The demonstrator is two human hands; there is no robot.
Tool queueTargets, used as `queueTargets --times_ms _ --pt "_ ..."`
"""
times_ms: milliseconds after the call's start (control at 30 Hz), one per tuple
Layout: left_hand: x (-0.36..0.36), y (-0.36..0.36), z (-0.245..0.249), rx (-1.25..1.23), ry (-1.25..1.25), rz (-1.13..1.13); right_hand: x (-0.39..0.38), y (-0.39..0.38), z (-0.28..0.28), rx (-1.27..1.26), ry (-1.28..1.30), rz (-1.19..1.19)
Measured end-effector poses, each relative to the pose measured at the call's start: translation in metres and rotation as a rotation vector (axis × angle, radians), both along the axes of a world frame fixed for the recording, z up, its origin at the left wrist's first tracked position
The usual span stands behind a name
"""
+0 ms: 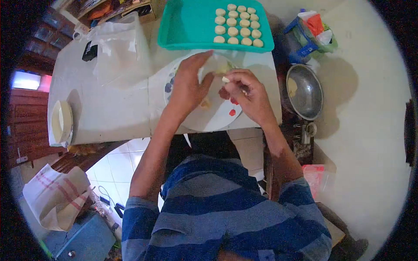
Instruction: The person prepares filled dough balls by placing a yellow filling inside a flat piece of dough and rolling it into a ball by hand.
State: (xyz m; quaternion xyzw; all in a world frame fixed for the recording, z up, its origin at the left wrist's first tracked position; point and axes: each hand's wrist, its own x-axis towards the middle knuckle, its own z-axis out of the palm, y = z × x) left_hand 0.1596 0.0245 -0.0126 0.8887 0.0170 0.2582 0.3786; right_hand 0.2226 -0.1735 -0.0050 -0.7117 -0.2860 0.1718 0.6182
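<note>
Over a white plate (204, 122) with painted flowers, my left hand (190, 80) is spread, its fingers apart and nothing gripped in them. My right hand (249, 93) pinches a small pale piece of dough (225, 80) between thumb and fingertips, close beside the left thumb. Just beyond the plate lies a teal tray (187, 45). Rows of small round dough pieces (233, 31) fill its right part.
A clear plastic container (124, 56) stands at the table's left, with a round pale ring-like dish (62, 122) nearer the front corner. Right of the table sits a metal bowl (311, 98) with some dough inside. Behind it is a blue basket (302, 52) holding bags.
</note>
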Motion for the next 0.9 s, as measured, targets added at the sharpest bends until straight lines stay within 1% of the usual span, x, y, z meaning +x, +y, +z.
queueTargets --times_ms 33,67,133,167,233,267,333,367,433,467,533,567,633,667,733,767,833,867,900 --pt "-0.009 0.005 0.005 -0.051 0.043 0.041 -0.002 0.001 -0.004 -0.020 -0.058 0.049" --pt "-0.018 0.008 0.002 -0.050 0.049 0.046 -0.007 0.002 -0.006 -0.018 -0.052 0.053" --pt "-0.036 0.012 -0.007 -0.517 0.150 0.088 -0.020 0.010 0.004 -0.210 -0.246 0.177" --pt "-0.046 0.013 -0.011 -0.517 0.153 0.091 -0.022 0.016 -0.003 -0.209 -0.243 0.179" --pt "-0.064 0.010 -0.013 -0.639 0.217 0.081 -0.024 0.024 -0.023 -0.241 -0.683 0.221" --pt "-0.071 0.007 -0.013 -0.639 0.217 0.083 -0.024 0.025 -0.029 -0.240 -0.683 0.223" --pt "-0.082 -0.004 -0.013 -0.731 0.247 0.102 -0.024 0.029 -0.034 -0.287 -0.712 0.231" --pt "-0.086 -0.009 -0.013 -0.732 0.244 0.104 -0.023 0.030 -0.035 -0.286 -0.714 0.235" --pt "-0.092 -0.017 -0.013 -0.750 0.237 0.097 -0.021 0.033 -0.028 -0.246 -0.276 0.204" --pt "-0.092 -0.020 -0.013 -0.750 0.233 0.101 -0.021 0.033 -0.022 -0.245 -0.279 0.209" --pt "-0.093 -0.025 -0.013 -0.782 0.116 0.041 -0.021 0.031 -0.007 -0.172 -0.017 0.168" --pt "-0.093 -0.026 -0.012 -0.783 0.114 0.044 -0.023 0.031 -0.002 -0.173 -0.017 0.171" --pt "-0.092 -0.028 -0.004 -0.934 0.168 0.026 -0.026 0.030 0.005 -0.053 0.099 0.187" --pt "-0.093 -0.028 0.001 -0.931 0.167 0.026 -0.026 0.029 0.005 -0.051 0.097 0.187" --pt "-0.096 -0.027 0.010 -1.083 0.277 0.071 -0.028 0.026 0.005 0.037 0.058 0.191" --pt "-0.097 -0.027 0.010 -1.082 0.278 0.074 -0.029 0.023 0.008 0.038 0.061 0.192" --pt "-0.099 -0.027 0.010 -1.502 0.187 0.040 -0.029 0.017 0.022 -0.080 -0.074 0.253" --pt "-0.100 -0.027 0.012 -1.502 0.187 0.042 -0.031 0.018 0.029 -0.080 -0.073 0.254" --pt "-0.101 -0.026 0.017 -1.540 0.187 0.034 -0.032 0.018 0.036 -0.075 -0.173 0.247"
